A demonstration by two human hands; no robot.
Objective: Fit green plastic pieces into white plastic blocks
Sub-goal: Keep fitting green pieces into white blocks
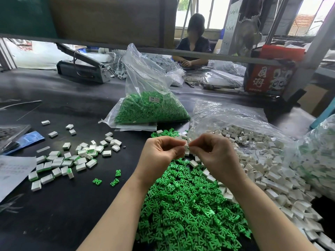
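Note:
Above a big pile of loose green pieces (188, 211), my left hand (161, 151) and my right hand (213, 151) meet at a single white block (186, 148). Both pinch it between curled fingers and thumbs. A sliver of green shows at the block's right edge, by my right fingertips. Loose white blocks (262, 171) are heaped to the right of my hands. On the left lies a scatter of white blocks with green pieces fitted in them (61, 162). A few stray green pieces (114, 182) lie on the black table (76, 211).
A clear bag of green pieces (150, 109) stands behind my hands, and open clear bags (226, 113) lie to the right. Paper (12, 174) lies at the left edge. A grey sealing machine (83, 67) and a red box (270, 73) stand further back. A person (194, 44) sits opposite.

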